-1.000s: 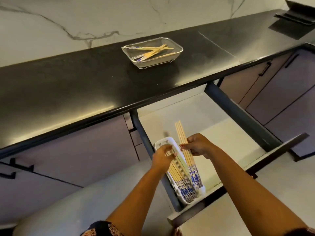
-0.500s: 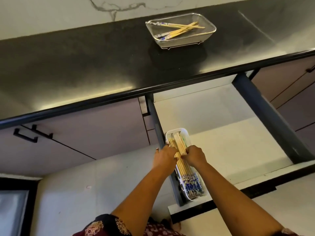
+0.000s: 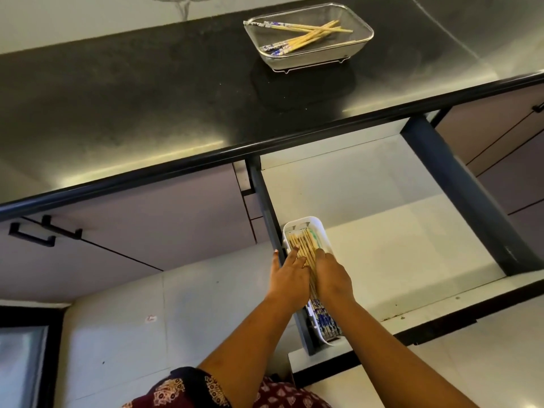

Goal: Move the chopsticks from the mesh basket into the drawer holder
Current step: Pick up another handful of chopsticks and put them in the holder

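Both hands, left hand (image 3: 290, 278) and right hand (image 3: 332, 278), lie flat and released on the chopsticks in the holder (image 3: 319, 228), while the leftover chopsticks (image 3: 306, 39) sit in the basket (image 3: 357, 44) up on the surface (image 3: 147, 92), straight ahead, lying mostly crosswise, about equally far from both.

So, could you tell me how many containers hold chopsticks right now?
2: the basket on the counter and the holder at the drawer's left edge. None seems hidden.

No readable text, label, brand, number or sign appears on anything in view.
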